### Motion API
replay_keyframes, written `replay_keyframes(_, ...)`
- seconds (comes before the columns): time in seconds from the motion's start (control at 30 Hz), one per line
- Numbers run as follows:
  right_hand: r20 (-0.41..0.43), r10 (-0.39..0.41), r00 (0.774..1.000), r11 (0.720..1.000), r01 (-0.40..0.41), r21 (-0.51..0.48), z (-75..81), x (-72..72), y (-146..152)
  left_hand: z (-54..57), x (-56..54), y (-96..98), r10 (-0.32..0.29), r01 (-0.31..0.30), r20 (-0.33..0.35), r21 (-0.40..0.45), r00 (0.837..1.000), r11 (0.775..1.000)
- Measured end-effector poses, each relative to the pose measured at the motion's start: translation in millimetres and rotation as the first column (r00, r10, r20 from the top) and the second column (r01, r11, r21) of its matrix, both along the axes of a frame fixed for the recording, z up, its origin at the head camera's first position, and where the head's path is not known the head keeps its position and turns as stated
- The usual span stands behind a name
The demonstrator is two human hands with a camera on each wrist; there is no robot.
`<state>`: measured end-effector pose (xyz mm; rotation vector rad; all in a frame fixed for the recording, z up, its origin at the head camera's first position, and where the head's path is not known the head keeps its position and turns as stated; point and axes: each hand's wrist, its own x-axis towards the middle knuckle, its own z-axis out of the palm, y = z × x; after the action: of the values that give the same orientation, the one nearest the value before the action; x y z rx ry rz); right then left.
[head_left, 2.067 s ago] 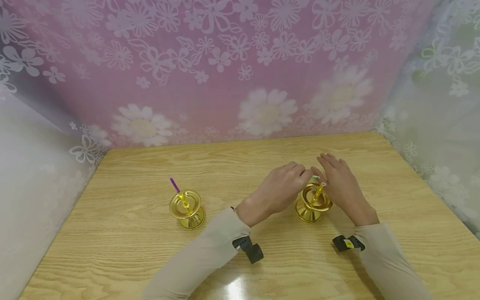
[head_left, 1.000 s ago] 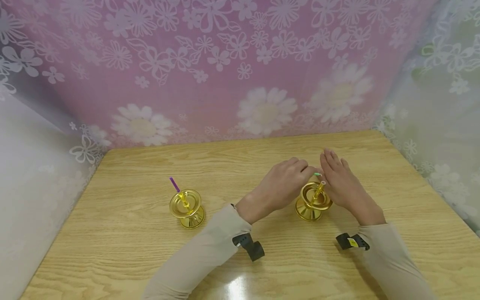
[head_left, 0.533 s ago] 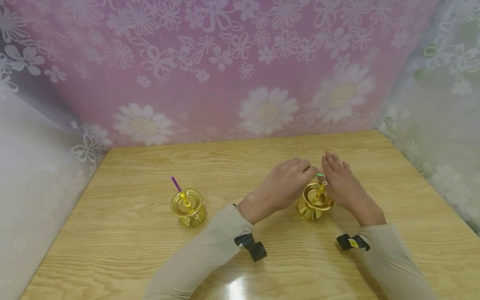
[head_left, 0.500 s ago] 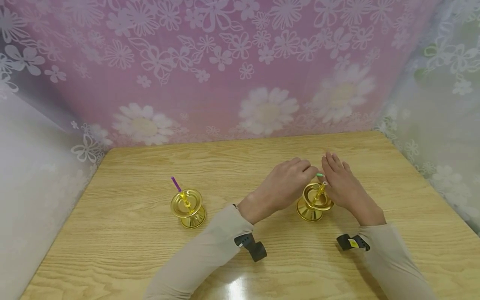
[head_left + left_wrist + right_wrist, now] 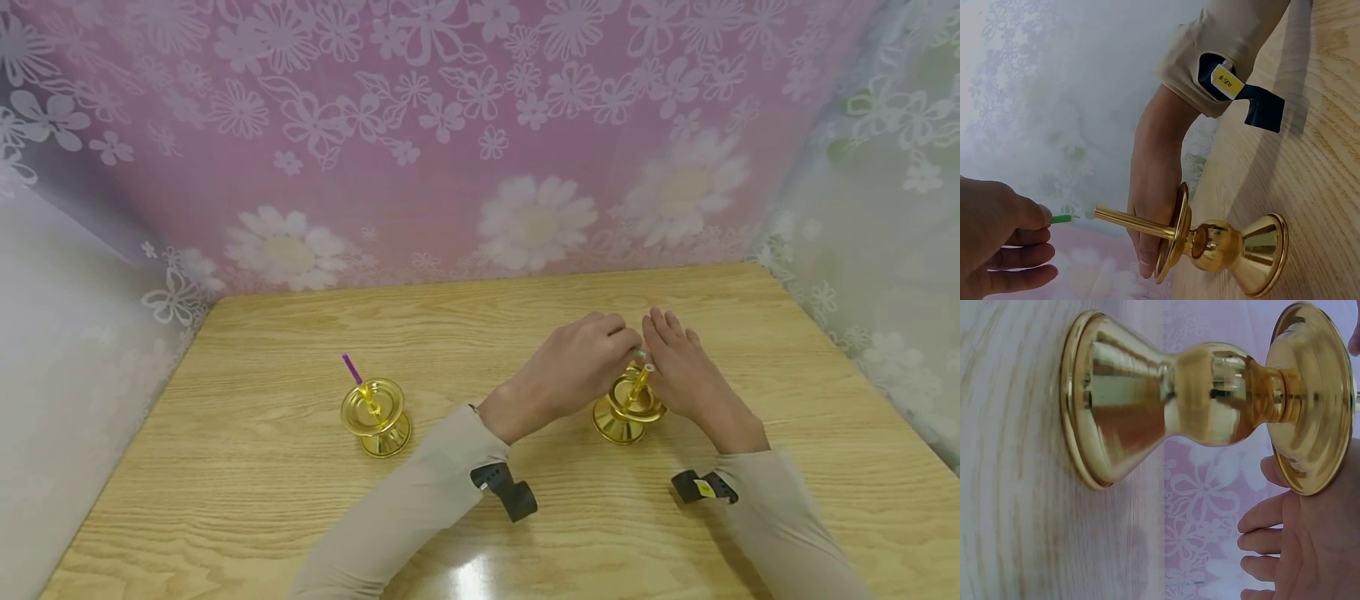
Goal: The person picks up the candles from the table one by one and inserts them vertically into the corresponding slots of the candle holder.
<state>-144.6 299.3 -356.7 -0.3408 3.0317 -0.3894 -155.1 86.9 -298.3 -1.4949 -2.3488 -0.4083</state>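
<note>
My left hand [image 5: 581, 358] pinches a thin green candle [image 5: 1061, 219] between thumb and fingertips. In the left wrist view, its wick end points at the upper end of a gold candle holder's tube [image 5: 1132, 222], with a small gap between them. The rest of the candle is hidden in the hand. That gold holder [image 5: 619, 423] stands upright on the table, with a round dish below its tube. My right hand [image 5: 686, 371] lies against the far right side of the dish with straight fingers. In the right wrist view, its fingers [image 5: 1263, 540] show beyond the dish [image 5: 1319, 400].
A second gold candle holder [image 5: 384, 437] stands to the left, a purple candle [image 5: 352, 368] in its tube, leaning left. The wooden table [image 5: 247, 500] meets a pink flowered cloth [image 5: 420, 167] at the back and pale cloths at both sides.
My left hand has moved slightly right, and the green candle's tip has come down closer to the tube. My right hand's fingers are straighter and closer together than two seconds ago.
</note>
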Motion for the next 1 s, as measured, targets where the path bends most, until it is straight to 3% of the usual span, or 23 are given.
replay_keyframes(0.23,0.007,-0.007,1.0,1.0,0.007,-0.009,-0.2,0.3,0,1.9,-2.2,4.1,-0.057,0.04,0.19,0.093,0.98,0.995)
replay_keyframes(0.47,0.005,-0.005,1.0,1.0,0.005,-0.016,-2.5,-0.1,0,3.6,-7.8,10.7,-0.12,0.063,0.324,0.18,0.938,0.982)
replay_keyframes(0.73,0.01,-0.003,1.0,1.0,0.003,-0.027,-2.3,-1.3,1,5.5,-11.2,17.3,-0.127,0.071,0.381,0.159,0.916,0.985)
replay_keyframes(1.0,0.01,-0.007,1.0,0.999,0.007,-0.049,-2.6,-0.8,0,4.1,-12.6,21.3,-0.117,0.074,0.406,0.121,0.906,0.99)
